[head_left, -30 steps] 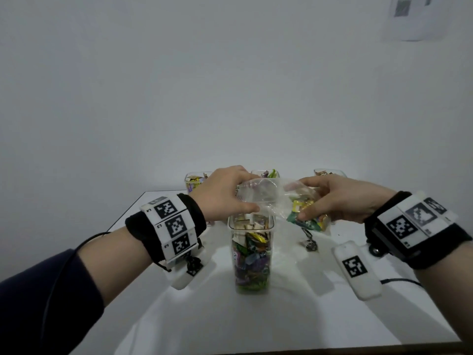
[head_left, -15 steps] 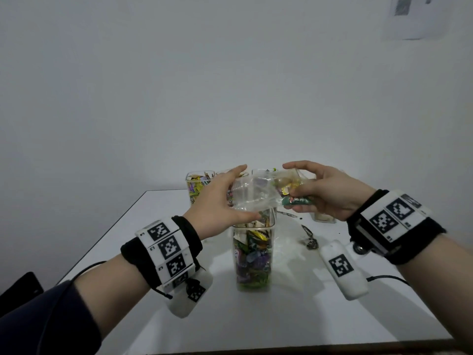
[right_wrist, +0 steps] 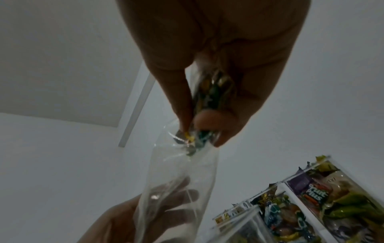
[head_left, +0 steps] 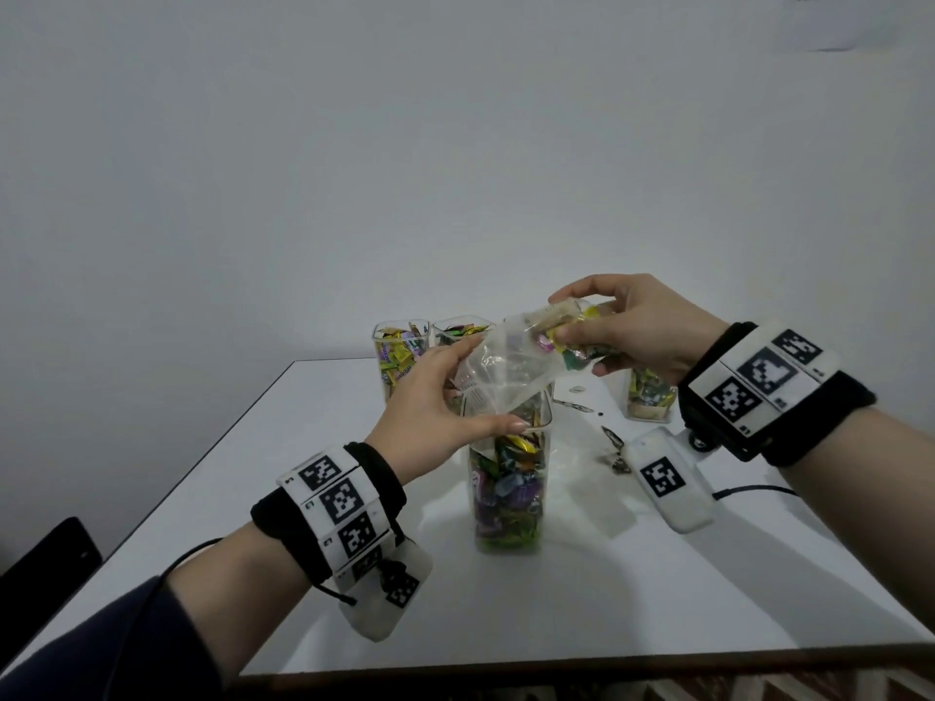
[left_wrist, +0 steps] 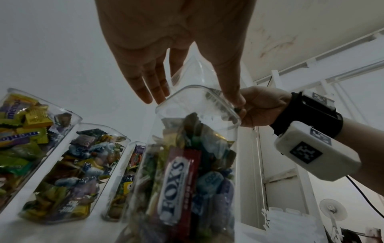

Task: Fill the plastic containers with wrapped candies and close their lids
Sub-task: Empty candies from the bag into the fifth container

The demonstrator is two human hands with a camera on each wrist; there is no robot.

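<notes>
Wrapped candies [head_left: 582,346] are bunched in the raised end of a clear plastic bag [head_left: 511,371], above the tall clear container [head_left: 508,478] at mid-table. That end is pinched by the right hand [head_left: 637,331]; the bag's mouth is held at the rim by the left hand [head_left: 435,412], thumb curled under. Steeper tilting with the mouth kept inside the rim should prevent spills.

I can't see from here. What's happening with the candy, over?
Both hands holding the bag, tipped over the open jar. Last candies still inside. Nothing blocking.
</notes>
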